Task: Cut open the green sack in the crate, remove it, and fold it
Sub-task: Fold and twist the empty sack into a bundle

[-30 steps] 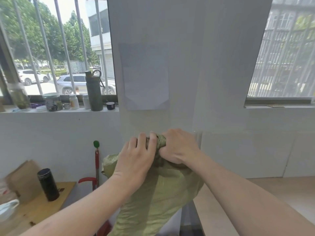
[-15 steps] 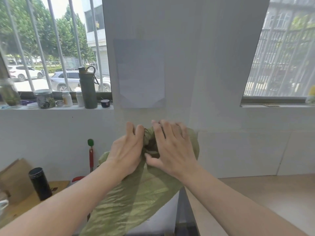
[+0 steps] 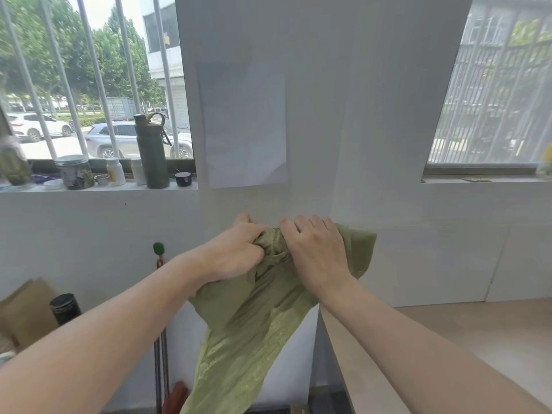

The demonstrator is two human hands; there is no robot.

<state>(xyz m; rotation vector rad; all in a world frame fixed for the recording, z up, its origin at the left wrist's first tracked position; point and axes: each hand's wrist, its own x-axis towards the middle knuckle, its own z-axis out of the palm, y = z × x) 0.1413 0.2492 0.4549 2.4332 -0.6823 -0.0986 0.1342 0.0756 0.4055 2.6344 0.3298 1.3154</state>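
Observation:
The green sack hangs in the air in front of the white wall, its woven cloth crumpled and trailing down out of the bottom of the frame. My left hand is clenched on the bunched top of the sack. Right beside it, my right hand grips the same top edge, with a loose corner of cloth sticking out to its right. Both hands are held close together at chest height. No crate is in view.
A light wooden table lies at the lower right. At the lower left stands a black bottle beside a brown paper bag. A red-handled tool leans against the wall. Jars and a dark green flask line the windowsill.
My right hand has gone from flat with spread fingers to gripping the sack top, and my left hand has clenched. More cloth now sticks out to the right.

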